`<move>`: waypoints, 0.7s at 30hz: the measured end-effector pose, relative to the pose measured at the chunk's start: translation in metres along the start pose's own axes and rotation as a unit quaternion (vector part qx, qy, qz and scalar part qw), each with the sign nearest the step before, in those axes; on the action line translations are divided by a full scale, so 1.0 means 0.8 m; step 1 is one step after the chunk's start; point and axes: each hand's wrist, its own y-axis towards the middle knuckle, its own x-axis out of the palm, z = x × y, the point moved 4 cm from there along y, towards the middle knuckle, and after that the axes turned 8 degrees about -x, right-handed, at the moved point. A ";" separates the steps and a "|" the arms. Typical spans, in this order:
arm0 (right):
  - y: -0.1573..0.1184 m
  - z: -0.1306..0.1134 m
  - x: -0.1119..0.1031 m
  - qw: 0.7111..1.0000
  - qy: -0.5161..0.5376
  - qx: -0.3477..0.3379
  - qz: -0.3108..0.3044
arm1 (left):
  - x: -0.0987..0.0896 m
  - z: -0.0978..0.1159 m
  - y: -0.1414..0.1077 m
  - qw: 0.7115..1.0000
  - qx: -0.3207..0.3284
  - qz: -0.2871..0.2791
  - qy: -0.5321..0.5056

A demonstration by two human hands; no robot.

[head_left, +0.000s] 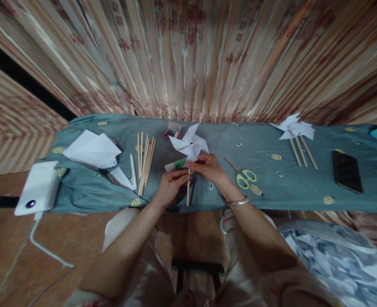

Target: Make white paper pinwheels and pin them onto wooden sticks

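A white paper pinwheel [191,144] with a small pin at its centre stands upright over the middle of the cloth, on a wooden stick [188,194]. My left hand [170,185] pinches the stick just below the pinwheel. Higher up, the fingers of my right hand [209,167] are closed at the pinwheel's lower blade, where the stick's top is hidden. Behind my left hand lies a green and white card [175,164]. A small open box of dark pins [172,133] is left of the pinwheel.
On the cloth-covered table [255,136] are wooden sticks [146,164], folded paper [92,149], a white pen-like tool [132,170], green-handled scissors [242,175], finished pinwheels [295,128] and a phone [347,171]. A white device [37,187] sits at left; a bag of paper pieces [338,260] at lower right.
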 end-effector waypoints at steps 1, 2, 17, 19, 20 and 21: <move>-0.001 -0.001 -0.001 1.000 -0.011 0.003 0.001 | 0.000 -0.001 0.001 1.000 0.001 -0.004 0.002; -0.002 -0.002 -0.001 1.000 -0.023 0.005 0.001 | 0.000 -0.001 0.001 1.000 0.003 -0.007 0.004; -0.036 0.006 0.009 0.981 -0.158 -0.001 -0.112 | -0.011 0.010 0.002 0.994 0.033 0.038 -0.093; -0.040 0.007 0.014 0.978 -0.168 0.007 -0.119 | -0.012 0.012 0.001 0.994 0.033 0.041 -0.099; -0.041 0.008 0.016 0.978 -0.172 0.010 -0.121 | -0.012 0.012 0.001 0.993 0.031 0.040 -0.104; -0.041 0.008 0.017 0.977 -0.176 0.012 -0.120 | -0.012 0.012 0.001 0.993 0.029 0.040 -0.108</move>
